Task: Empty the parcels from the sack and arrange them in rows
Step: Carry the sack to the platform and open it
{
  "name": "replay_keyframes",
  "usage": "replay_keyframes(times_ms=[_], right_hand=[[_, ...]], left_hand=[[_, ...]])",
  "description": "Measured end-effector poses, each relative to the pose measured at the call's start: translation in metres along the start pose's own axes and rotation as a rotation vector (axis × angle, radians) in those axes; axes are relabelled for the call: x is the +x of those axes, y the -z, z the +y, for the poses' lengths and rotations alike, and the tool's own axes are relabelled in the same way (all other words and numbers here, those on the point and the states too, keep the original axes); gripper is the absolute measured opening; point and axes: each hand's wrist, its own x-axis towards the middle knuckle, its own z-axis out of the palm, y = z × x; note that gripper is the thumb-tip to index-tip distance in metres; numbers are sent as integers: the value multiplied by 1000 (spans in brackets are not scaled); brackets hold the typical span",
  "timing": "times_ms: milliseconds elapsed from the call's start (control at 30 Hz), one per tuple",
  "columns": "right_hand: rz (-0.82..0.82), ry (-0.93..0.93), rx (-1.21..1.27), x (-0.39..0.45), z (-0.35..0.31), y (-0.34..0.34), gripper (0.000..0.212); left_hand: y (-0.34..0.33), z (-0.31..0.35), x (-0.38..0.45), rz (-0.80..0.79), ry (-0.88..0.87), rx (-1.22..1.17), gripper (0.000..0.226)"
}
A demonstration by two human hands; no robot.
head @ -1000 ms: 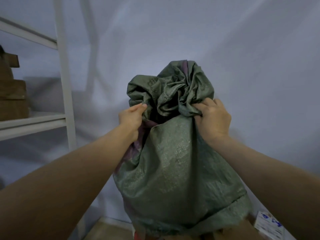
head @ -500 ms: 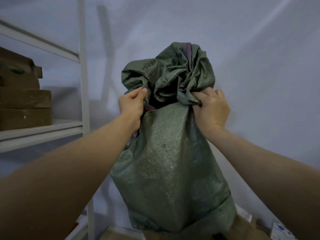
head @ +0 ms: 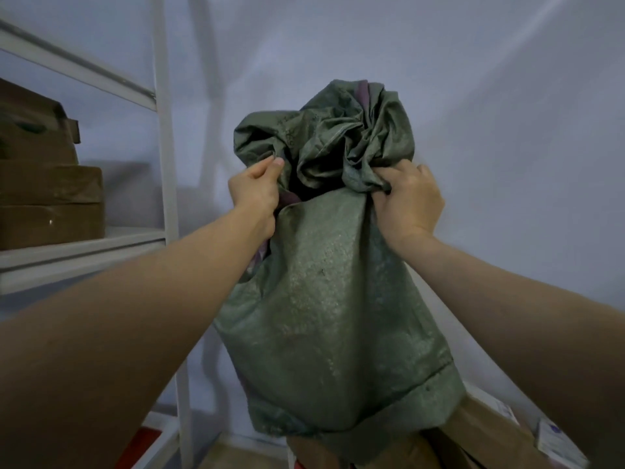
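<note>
A green woven sack (head: 331,299) hangs upside down in front of me, its bunched end up and its open mouth down. My left hand (head: 255,194) grips the bunched cloth on the left. My right hand (head: 407,201) grips it on the right. Brown parcels (head: 473,438) show under the sack's lower hem, partly hidden by it. A white parcel with blue print (head: 554,441) lies at the lower right.
A white metal shelf rack (head: 162,164) stands on the left with brown cardboard boxes (head: 50,204) stacked on its shelf. A pale wall (head: 507,130) is close behind the sack. Something red (head: 138,445) lies under the rack at floor level.
Both hands have kept their grip and lifted the sack a little. The view has swung left, so the rack and its boxes show more.
</note>
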Motion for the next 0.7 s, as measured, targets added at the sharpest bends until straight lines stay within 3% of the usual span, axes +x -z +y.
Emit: replay_keyframes(times_ms=[100,333,700], right_hand=[[45,-10,28,13,-6,-3,24],[-64,-13,47,-16,-5,-21,24],[82,-84,189,6,-41,-35,21]], left_hand=[[-2,6,7,-25,-28,-10,8],[22,-15,14,34,-15,44,28],[18,42,40,-2,-271,79,30]])
